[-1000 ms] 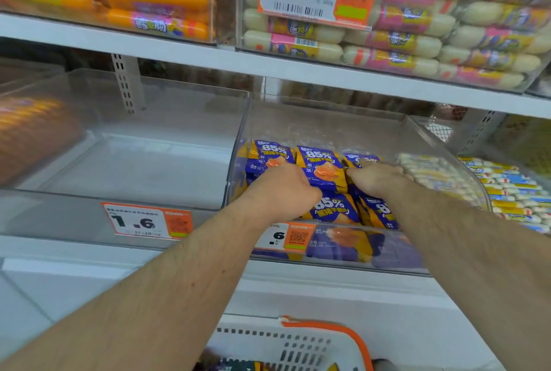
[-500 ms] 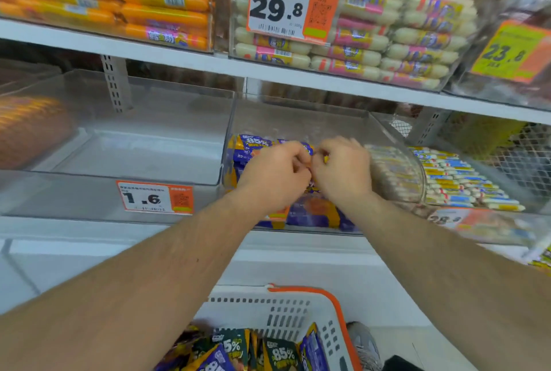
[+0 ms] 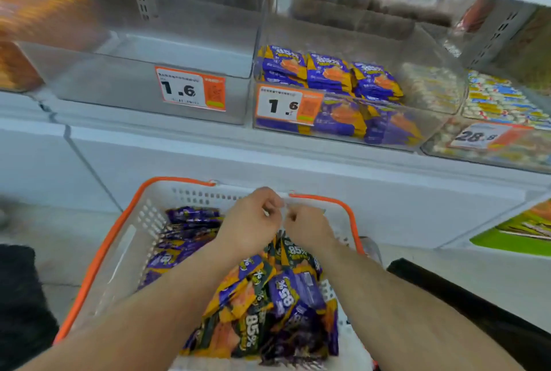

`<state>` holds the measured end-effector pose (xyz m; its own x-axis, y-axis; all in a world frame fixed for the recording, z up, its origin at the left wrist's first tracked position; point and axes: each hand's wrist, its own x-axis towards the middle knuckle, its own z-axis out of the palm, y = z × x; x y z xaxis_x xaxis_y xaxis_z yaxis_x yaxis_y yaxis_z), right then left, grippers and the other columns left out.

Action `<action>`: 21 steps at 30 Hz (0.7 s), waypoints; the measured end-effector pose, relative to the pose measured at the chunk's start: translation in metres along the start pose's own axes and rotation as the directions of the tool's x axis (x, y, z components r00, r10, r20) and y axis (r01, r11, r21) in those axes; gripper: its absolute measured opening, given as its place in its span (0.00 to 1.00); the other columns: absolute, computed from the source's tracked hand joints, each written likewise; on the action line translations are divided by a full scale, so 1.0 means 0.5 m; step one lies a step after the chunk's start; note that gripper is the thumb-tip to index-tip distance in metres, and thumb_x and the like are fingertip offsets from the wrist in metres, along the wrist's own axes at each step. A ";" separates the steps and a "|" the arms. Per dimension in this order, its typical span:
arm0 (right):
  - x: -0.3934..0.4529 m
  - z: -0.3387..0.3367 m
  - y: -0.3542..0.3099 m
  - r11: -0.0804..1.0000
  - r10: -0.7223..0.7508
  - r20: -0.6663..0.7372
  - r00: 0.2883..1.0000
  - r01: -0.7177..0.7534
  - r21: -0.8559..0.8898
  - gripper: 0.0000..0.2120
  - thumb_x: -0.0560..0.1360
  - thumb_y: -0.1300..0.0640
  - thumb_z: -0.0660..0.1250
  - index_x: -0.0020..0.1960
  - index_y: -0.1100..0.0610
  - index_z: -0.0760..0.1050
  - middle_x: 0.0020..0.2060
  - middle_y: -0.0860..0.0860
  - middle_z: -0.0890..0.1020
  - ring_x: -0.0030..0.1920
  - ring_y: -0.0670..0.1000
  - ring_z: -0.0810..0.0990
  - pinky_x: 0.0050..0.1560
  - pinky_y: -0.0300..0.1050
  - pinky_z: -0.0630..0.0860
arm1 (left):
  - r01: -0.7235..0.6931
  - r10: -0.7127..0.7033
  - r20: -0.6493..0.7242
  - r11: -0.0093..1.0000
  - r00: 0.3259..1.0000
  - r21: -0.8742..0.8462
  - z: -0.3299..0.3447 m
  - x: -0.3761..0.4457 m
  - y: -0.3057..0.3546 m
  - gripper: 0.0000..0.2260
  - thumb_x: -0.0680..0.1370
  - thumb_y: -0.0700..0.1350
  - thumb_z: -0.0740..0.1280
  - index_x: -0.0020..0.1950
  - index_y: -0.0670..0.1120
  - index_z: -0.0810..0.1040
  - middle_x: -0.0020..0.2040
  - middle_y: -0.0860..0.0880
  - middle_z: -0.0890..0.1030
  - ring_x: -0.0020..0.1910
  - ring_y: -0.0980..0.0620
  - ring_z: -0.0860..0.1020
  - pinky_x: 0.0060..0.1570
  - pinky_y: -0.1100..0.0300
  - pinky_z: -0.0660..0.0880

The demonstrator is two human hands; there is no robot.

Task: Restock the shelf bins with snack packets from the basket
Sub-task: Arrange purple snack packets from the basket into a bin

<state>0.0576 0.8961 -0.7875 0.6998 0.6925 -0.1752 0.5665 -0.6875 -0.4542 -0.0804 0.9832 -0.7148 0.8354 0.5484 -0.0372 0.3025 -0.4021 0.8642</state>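
A white basket with an orange rim (image 3: pixel 98 254) stands on the floor below the shelf, holding a heap of purple and orange snack packets (image 3: pixel 268 296) marked 85%. My left hand (image 3: pixel 250 221) and right hand (image 3: pixel 308 229) hover close together over the basket's far end, just above the packets. Both have their fingers curled, with no packet visibly in them. On the shelf, a clear bin (image 3: pixel 432 81) with a 1.6 price tag holds the same purple packets (image 3: pixel 328 74) in rows.
Left of that bin is a clear bin (image 3: pixel 185 54) with another 1.6 tag and nothing visible inside. Further right, a bin of yellow and blue sticks (image 3: pixel 504 102) carries a 28.8 tag. A white cabinet front (image 3: pixel 208 159) runs below the shelf. Dark shapes flank the basket.
Both hands have come down from the purple-packet bin to above the basket. The view has tilted down, so the basket now fills the lower frame.
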 end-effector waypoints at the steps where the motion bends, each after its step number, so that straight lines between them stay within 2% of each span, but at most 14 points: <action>1: -0.011 0.037 0.023 0.997 0.068 0.121 0.990 -0.062 -0.052 0.16 0.73 0.60 0.60 0.28 0.56 0.60 0.24 0.52 0.64 0.27 0.53 0.63 0.31 0.46 0.65 | 0.037 -0.037 0.016 0.999 0.999 -0.004 0.007 -0.006 -0.013 0.08 0.79 0.40 0.64 0.47 0.55 0.74 0.43 0.57 0.76 0.37 0.58 0.74 0.36 0.68 0.69; 3: -0.041 0.097 0.059 0.983 0.183 0.291 0.939 -0.169 -0.071 0.17 0.73 0.57 0.62 0.30 0.55 0.58 0.25 0.52 0.62 0.26 0.52 0.59 0.31 0.45 0.62 | 0.093 -0.093 0.045 0.996 0.995 0.000 0.016 -0.014 -0.033 0.06 0.79 0.40 0.63 0.51 0.51 0.75 0.45 0.57 0.76 0.40 0.57 0.75 0.37 0.71 0.69; 5: -0.067 0.138 0.080 0.970 0.242 0.384 0.891 -0.225 -0.088 0.16 0.75 0.46 0.65 0.34 0.52 0.65 0.31 0.51 0.69 0.31 0.52 0.67 0.33 0.47 0.63 | 0.136 -0.137 0.063 0.991 0.989 0.020 0.018 -0.019 -0.048 0.05 0.80 0.41 0.63 0.53 0.51 0.75 0.46 0.57 0.76 0.41 0.60 0.75 0.37 0.73 0.68; 6: -0.075 0.150 0.084 0.961 0.272 0.409 0.871 -0.228 -0.153 0.15 0.74 0.41 0.65 0.42 0.52 0.71 0.39 0.51 0.74 0.38 0.53 0.73 0.37 0.48 0.67 | 0.156 -0.158 0.063 0.987 0.985 0.031 0.018 -0.021 -0.054 0.05 0.80 0.41 0.63 0.53 0.51 0.75 0.46 0.58 0.76 0.41 0.61 0.76 0.36 0.73 0.68; 7: -0.078 0.160 0.088 0.945 0.308 0.413 0.857 -0.228 -0.234 0.22 0.71 0.36 0.66 0.54 0.52 0.73 0.51 0.52 0.76 0.49 0.54 0.76 0.42 0.48 0.70 | 0.176 -0.178 0.060 0.983 0.982 0.045 0.019 -0.022 -0.061 0.05 0.80 0.41 0.63 0.53 0.51 0.75 0.47 0.57 0.76 0.40 0.62 0.76 0.36 0.73 0.69; 8: -0.078 0.173 0.091 0.925 0.346 0.401 0.848 -0.239 -0.294 0.34 0.68 0.31 0.67 0.65 0.53 0.69 0.61 0.54 0.73 0.59 0.56 0.75 0.47 0.49 0.72 | 0.195 -0.198 0.059 0.979 0.978 0.062 0.020 -0.024 -0.066 0.05 0.80 0.41 0.63 0.53 0.51 0.75 0.47 0.57 0.77 0.40 0.62 0.76 0.37 0.72 0.70; 9: -0.080 0.184 0.092 0.910 0.382 0.391 0.838 -0.267 -0.317 0.43 0.65 0.28 0.68 0.70 0.54 0.65 0.67 0.55 0.69 0.64 0.58 0.72 0.52 0.50 0.74 | 0.212 -0.217 0.060 0.974 0.974 0.079 0.023 -0.025 -0.071 0.05 0.80 0.42 0.63 0.53 0.52 0.75 0.48 0.56 0.77 0.41 0.62 0.76 0.38 0.71 0.70; 11: -0.092 0.203 0.086 0.890 0.427 0.383 0.819 -0.307 -0.337 0.55 0.60 0.26 0.70 0.76 0.56 0.58 0.73 0.57 0.62 0.69 0.59 0.68 0.61 0.54 0.74 | 0.247 -0.254 0.068 0.964 0.965 0.094 0.031 -0.029 -0.080 0.06 0.80 0.42 0.63 0.53 0.52 0.75 0.48 0.56 0.77 0.43 0.62 0.75 0.38 0.70 0.69; 13: -0.101 0.215 0.085 0.868 0.465 0.392 0.794 -0.322 -0.378 0.60 0.60 0.27 0.72 0.78 0.58 0.53 0.74 0.58 0.60 0.71 0.61 0.66 0.64 0.57 0.72 | 0.269 -0.277 0.078 0.959 0.958 0.093 0.039 -0.032 -0.086 0.06 0.80 0.42 0.63 0.52 0.52 0.75 0.48 0.57 0.77 0.43 0.61 0.75 0.37 0.70 0.68; 16: -0.097 0.223 0.084 0.858 0.481 0.406 0.777 -0.323 -0.399 0.58 0.60 0.31 0.74 0.77 0.57 0.53 0.71 0.62 0.63 0.68 0.64 0.69 0.62 0.60 0.74 | 0.283 -0.293 0.096 0.953 0.951 0.109 0.048 -0.037 -0.091 0.06 0.80 0.42 0.63 0.53 0.53 0.75 0.48 0.58 0.76 0.44 0.61 0.74 0.36 0.70 0.67; 18: -0.091 0.225 0.085 0.874 0.480 0.436 0.762 -0.368 -0.319 0.55 0.61 0.35 0.74 0.77 0.56 0.52 0.67 0.61 0.67 0.63 0.63 0.74 0.55 0.58 0.78 | 0.288 -0.301 0.109 0.950 0.947 0.123 0.053 -0.038 -0.092 0.06 0.80 0.43 0.63 0.53 0.54 0.74 0.48 0.59 0.77 0.44 0.60 0.75 0.37 0.69 0.67; 19: -0.090 0.224 0.087 0.884 0.466 0.449 0.762 -0.393 -0.251 0.54 0.62 0.37 0.73 0.78 0.56 0.51 0.64 0.60 0.71 0.59 0.60 0.77 0.49 0.54 0.80 | 0.290 -0.304 0.110 0.949 0.946 0.124 0.056 -0.038 -0.093 0.06 0.80 0.43 0.63 0.53 0.54 0.75 0.48 0.58 0.77 0.44 0.60 0.76 0.36 0.68 0.68; 21: -0.092 0.210 0.088 0.901 0.427 0.455 0.781 -0.412 -0.138 0.47 0.67 0.42 0.70 0.77 0.57 0.52 0.55 0.55 0.77 0.50 0.55 0.80 0.35 0.46 0.76 | 0.296 -0.309 0.113 0.947 0.944 0.122 0.059 -0.039 -0.093 0.06 0.79 0.43 0.63 0.53 0.54 0.75 0.48 0.57 0.78 0.44 0.59 0.76 0.36 0.67 0.68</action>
<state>0.0046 0.8567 -0.8910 0.5907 0.3470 -0.7284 0.2825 -0.9346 -0.2161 -0.0972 0.9696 -0.7688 0.7472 0.5592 -0.3591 0.5896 -0.3084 0.7465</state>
